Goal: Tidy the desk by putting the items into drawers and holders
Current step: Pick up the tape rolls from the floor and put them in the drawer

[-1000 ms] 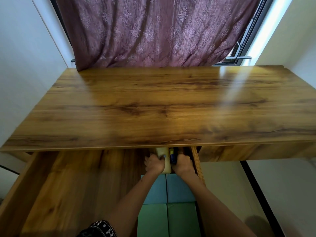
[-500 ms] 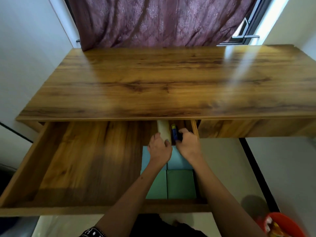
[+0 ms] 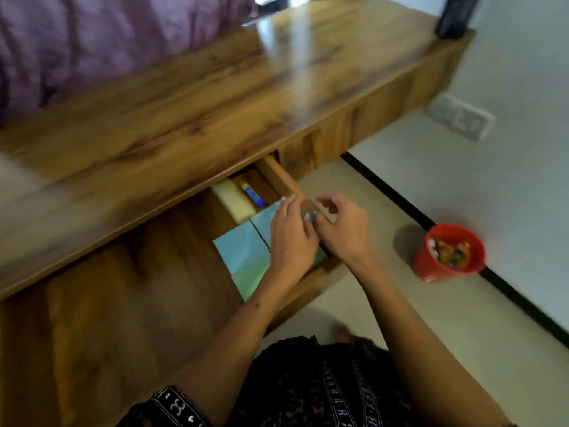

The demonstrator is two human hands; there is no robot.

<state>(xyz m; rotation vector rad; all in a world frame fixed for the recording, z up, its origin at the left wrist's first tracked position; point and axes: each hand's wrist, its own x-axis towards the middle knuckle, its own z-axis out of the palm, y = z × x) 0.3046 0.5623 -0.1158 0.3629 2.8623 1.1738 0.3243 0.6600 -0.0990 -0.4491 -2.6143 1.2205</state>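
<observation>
Daylight comes in from the far side, behind the purple curtain (image 3: 101, 41); it lays a pale streak of glare across the glossy desk top (image 3: 277, 57) on the far right; the near left, inside the open drawer (image 3: 107, 318), sits dim and brownish; a red bucket (image 3: 446, 254) on the floor throws a soft shadow to its left; the whole view is smeared by motion blur, edges soft everywhere, both hands hazy; straight lines bow toward the corners.
</observation>
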